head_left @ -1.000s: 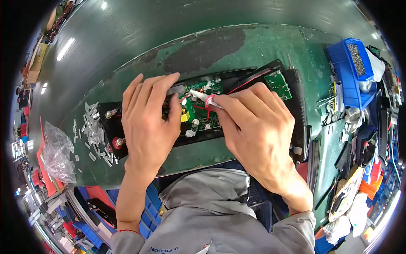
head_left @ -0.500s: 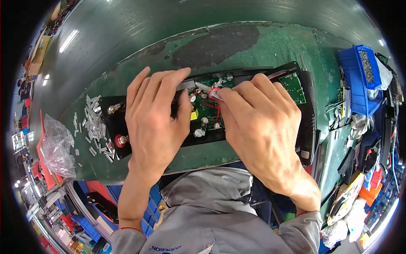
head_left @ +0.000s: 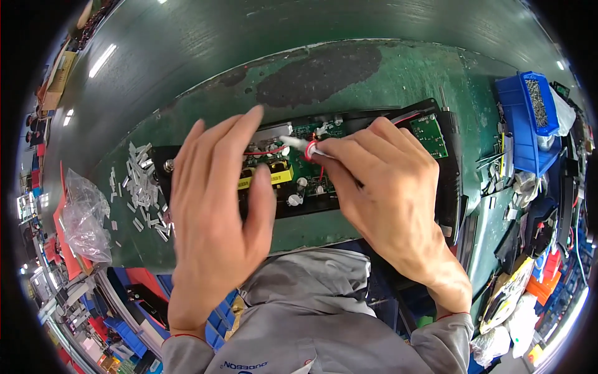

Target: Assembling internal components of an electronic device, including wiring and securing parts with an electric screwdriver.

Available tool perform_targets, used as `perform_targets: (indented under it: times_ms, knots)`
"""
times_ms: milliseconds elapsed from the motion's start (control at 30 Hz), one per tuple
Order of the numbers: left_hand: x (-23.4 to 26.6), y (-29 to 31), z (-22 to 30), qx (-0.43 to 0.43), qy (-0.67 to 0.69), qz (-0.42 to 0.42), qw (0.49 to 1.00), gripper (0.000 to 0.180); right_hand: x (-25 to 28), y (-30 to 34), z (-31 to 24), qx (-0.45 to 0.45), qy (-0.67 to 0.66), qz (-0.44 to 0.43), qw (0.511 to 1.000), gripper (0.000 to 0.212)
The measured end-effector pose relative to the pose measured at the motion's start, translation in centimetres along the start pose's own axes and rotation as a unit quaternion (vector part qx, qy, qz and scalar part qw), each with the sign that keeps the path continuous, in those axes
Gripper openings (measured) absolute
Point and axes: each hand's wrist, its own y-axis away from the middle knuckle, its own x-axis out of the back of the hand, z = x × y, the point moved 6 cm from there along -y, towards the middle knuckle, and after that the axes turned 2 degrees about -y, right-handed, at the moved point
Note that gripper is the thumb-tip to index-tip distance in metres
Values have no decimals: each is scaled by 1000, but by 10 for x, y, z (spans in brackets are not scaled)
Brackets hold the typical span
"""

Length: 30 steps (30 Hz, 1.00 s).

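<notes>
A long black casing [head_left: 299, 209] lies across the green bench, with a green circuit board [head_left: 336, 132] inside it. On the board sit a yellow-wrapped transformer [head_left: 283, 174], small capacitors and red wires. My right hand [head_left: 389, 181] is over the casing's middle, thumb and forefinger pinching a slim thing with a white tip and a red ring [head_left: 311, 149]; its kind I cannot make out. The white tip, blurred, points left over the board. My left hand [head_left: 218, 199] hovers over the casing's left end, fingers apart and nothing in them, hiding that part.
Loose small metallic pieces [head_left: 142, 181] are scattered left of the casing, near a clear plastic bag [head_left: 84, 215]. A blue bin [head_left: 523, 124] at the right holds many small screws. Tools and scraps lie below it. A second green board [head_left: 430, 137] sits at the casing's right end.
My left hand has shifted left and toward me, uncovering more of the yellow transformer. My right hand has moved slightly left with the white-tipped thing still pinched.
</notes>
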Motion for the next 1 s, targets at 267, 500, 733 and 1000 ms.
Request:
perform_targets:
  times_ms: [267, 500, 733, 1000]
  knots:
    - [-9, -13, -12, -53, -70, -202, 975, 119, 93, 53, 49, -365, -158, 224, 890, 14]
    - [9, -70, -50, -154, -83, -141, 974, 110, 219, 248, 133, -449, 180, 251, 838, 24]
    - [11, -195, -192, -153, -205, -29, 966, 107, 238, 311, 170, -503, 195, 259, 801, 26]
    - [28, -168, -219, 17, -79, -38, 996, 56, 251, 243, 177, -56, 11, 316, 947, 27]
